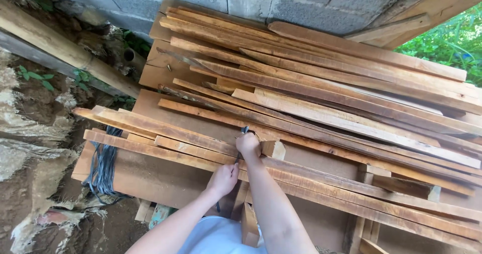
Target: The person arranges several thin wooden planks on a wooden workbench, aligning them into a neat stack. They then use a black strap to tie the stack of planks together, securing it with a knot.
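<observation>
My right hand (pixel 248 144) is closed around a dark cord (pixel 244 130) that sticks up from the fist, over a stack of long reddish wooden slats (pixel 321 108). My left hand (pixel 223 178) sits just below and left of it, fingers curled on the same dark cord where it runs down across a slat's edge. Both hands rest against the lower slats (pixel 165 148) at the front of the pile. A small pale wood block (pixel 274 149) lies right beside my right hand.
A bundle of grey-blue cord (pixel 104 166) hangs over the left end of the board under the slats. A grey block wall (pixel 251 0) stands behind the pile. A thick bamboo pole (pixel 60 45) and torn sacking (pixel 30 148) lie left. Green plants (pixel 452 43) show at right.
</observation>
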